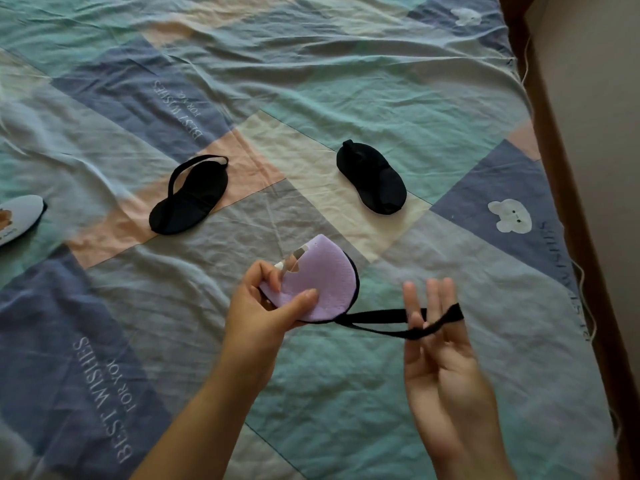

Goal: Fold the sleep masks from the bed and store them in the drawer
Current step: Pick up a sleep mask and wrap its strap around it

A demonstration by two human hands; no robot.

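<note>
My left hand [263, 306] pinches a lilac sleep mask [323, 275] that is folded in half, held above the bed. Its black elastic strap [381, 317] stretches to the right and loops around the fingers of my right hand [436, 341], whose fingers are spread upward. A black sleep mask [194, 199] lies flat on the bedspread at centre left, its strap showing. A second black sleep mask [374, 178] lies at centre right, looking folded. A white sleep mask [17, 218] pokes in at the left edge. No drawer is in view.
The patchwork bedspread [346, 393] in teal, blue, peach and grey covers the whole bed, wrinkled. A brown bed frame edge [568, 202] runs down the right side, with a beige wall beyond it.
</note>
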